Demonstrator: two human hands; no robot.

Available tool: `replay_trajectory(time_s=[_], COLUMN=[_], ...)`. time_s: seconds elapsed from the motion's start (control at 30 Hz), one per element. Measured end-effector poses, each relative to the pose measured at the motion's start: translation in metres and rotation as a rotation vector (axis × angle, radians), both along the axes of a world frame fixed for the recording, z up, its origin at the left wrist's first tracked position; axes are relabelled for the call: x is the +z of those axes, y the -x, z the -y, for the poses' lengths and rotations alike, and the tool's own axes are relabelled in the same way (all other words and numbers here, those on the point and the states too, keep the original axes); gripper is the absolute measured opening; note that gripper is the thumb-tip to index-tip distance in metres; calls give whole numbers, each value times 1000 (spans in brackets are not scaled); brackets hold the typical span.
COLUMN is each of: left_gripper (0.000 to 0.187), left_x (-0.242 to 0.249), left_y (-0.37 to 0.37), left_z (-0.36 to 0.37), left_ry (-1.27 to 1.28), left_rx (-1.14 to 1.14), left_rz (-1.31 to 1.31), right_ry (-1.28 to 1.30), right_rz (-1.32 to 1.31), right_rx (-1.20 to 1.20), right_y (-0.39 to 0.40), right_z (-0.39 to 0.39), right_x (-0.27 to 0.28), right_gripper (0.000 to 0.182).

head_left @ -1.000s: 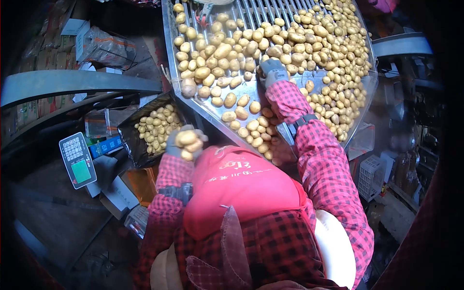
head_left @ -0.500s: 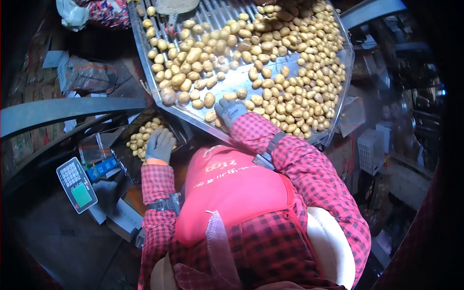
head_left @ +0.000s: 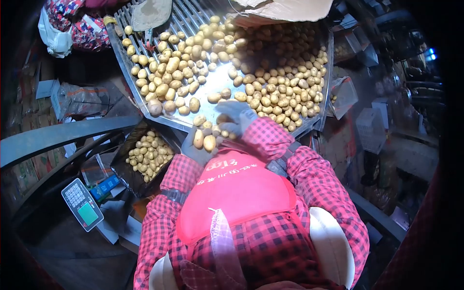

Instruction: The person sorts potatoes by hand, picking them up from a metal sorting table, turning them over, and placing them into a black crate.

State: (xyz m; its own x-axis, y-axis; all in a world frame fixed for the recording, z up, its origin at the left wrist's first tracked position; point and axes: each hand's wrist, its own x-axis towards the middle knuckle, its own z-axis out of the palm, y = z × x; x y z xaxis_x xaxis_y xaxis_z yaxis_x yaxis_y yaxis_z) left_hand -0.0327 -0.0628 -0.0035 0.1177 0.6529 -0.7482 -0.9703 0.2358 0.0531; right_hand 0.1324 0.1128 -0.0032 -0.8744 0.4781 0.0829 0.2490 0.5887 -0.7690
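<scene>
Both gloved hands meet at the near edge of the tray (head_left: 145, 96), mid-frame. Left hand (head_left: 200, 145) is cupped with a few potatoes (head_left: 204, 140) in it; right hand (head_left: 237, 118) is curled over spuds at the edge, can't tell if it's gripping any. The box (head_left: 145, 154) at left is partly filled, and the tray up top is heaped, so I'd say loads left.

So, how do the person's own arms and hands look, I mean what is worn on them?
Both arms are in long sleeves with a red and dark checked pattern. A dark strap or band goes around each forearm. The left hand and the right hand wear grey work gloves. A red apron with pale lettering covers the chest.
</scene>
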Motion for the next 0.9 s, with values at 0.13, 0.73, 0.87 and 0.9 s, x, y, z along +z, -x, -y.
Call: replay_trajectory(time_s=[0.13, 0.73, 0.87, 0.9], left_gripper=[49, 49, 65, 70], left_x=[21, -101, -121, -117], left_y=[-2, 161, 194, 195], left_z=[9, 194, 218, 211], left_ry=[17, 336, 470, 502], left_rx=[-14, 641, 463, 421], left_rz=[-353, -531, -580, -594], right_ry=[-429, -194, -467, -408], right_rz=[267, 159, 778, 1037], right_rx=[-4, -668, -785, -756], right_y=[-72, -79, -115, -106], right_z=[-26, -152, -152, -146], right_x=[-26, -12, -101, -95], right_gripper=[69, 49, 65, 71])
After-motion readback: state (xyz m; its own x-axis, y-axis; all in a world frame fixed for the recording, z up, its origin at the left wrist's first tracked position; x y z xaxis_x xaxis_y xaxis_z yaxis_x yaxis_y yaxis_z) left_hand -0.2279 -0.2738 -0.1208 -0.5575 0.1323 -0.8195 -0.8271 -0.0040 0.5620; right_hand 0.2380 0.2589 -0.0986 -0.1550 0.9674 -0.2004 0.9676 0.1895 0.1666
